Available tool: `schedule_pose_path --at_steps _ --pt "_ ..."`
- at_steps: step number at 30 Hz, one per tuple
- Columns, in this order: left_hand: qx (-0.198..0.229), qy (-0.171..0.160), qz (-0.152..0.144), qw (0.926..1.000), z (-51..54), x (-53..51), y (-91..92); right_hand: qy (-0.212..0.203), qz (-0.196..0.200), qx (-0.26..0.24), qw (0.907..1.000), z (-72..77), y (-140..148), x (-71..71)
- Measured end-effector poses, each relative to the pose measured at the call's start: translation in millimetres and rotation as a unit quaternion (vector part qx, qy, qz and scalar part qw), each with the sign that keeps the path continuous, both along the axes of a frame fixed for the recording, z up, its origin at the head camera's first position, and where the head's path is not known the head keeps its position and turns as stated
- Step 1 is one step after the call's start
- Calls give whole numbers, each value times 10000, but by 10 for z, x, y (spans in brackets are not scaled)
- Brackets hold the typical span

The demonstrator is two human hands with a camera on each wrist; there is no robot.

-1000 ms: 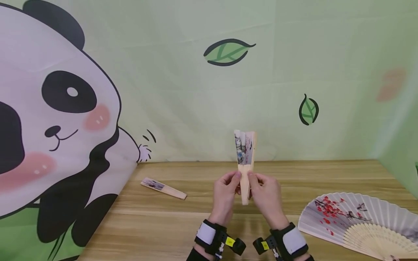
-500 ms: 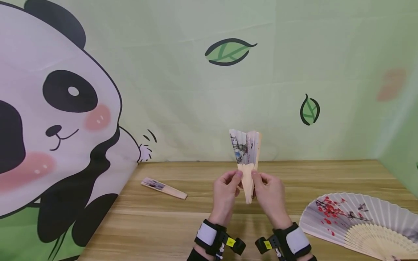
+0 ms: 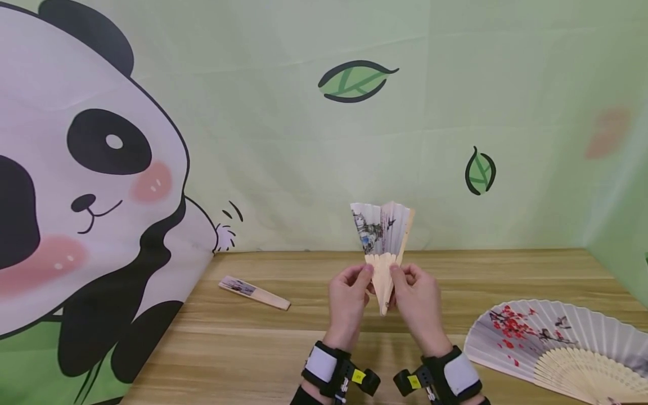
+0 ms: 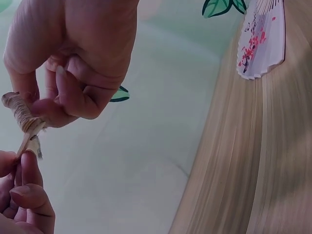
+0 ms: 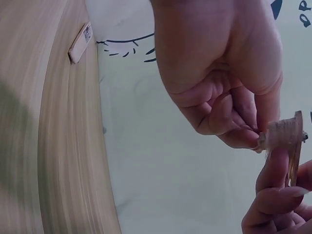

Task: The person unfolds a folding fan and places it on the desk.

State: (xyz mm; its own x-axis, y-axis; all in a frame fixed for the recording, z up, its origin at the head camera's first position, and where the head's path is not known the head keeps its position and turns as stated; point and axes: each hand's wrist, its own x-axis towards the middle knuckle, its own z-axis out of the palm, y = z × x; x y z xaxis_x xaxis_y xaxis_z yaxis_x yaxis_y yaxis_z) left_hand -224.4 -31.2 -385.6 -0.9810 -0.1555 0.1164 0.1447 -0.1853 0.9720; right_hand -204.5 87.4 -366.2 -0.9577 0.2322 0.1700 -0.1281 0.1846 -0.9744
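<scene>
A partly spread folding fan [image 3: 382, 230], its pale leaf printed with a grey and blue scene, stands upright between both hands in the head view. The left hand [image 3: 348, 301] pinches its wooden ribs on the left side, and the right hand [image 3: 417, 301] pinches them on the right. Below the fingers the ribs narrow to a point. Seen from the left wrist, the fan's ribs [image 4: 22, 114] appear end-on between the fingertips. The right wrist view shows the rib stack [image 5: 282, 134] with a flat outer guard beside it.
A closed fan [image 3: 255, 292] lies on the wooden table [image 3: 228, 349] to the left. At the right, a wide-spread fan [image 3: 526, 332] with red blossoms lies partly out of frame. Behind stands a pale green cloth backdrop [image 3: 283, 146] with a panda and leaves.
The held fan has spread from a narrow bundle into a wider wedge, its top edges moving apart. The right hand has shifted slightly right; the left hand has barely moved.
</scene>
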Motion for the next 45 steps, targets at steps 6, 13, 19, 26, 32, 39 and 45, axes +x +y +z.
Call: schedule_pose_path --at_steps 6,13,19,26,32,39,45 --pt "-36 32 75 10000 9 -2 -14 -270 372 -990 9940 38 0 -2" --pt "-31 141 253 9996 17 -15 -21 -271 506 -1621 9851 50 -3 -12" --pt "44 104 297 9995 33 -14 -24 -362 456 -1719 9834 36 -4 -12" --pt "278 127 223 9993 33 -19 -46 -435 486 -1785 9818 47 0 1" --pt "399 214 170 9988 35 -22 -56 -449 439 -1825 9812 61 13 15" --pt "449 263 162 9985 37 -18 -61 -441 404 -1844 9810 72 14 20" --pt "430 334 187 9983 42 -9 -61 -425 390 -1836 9813 75 9 20"
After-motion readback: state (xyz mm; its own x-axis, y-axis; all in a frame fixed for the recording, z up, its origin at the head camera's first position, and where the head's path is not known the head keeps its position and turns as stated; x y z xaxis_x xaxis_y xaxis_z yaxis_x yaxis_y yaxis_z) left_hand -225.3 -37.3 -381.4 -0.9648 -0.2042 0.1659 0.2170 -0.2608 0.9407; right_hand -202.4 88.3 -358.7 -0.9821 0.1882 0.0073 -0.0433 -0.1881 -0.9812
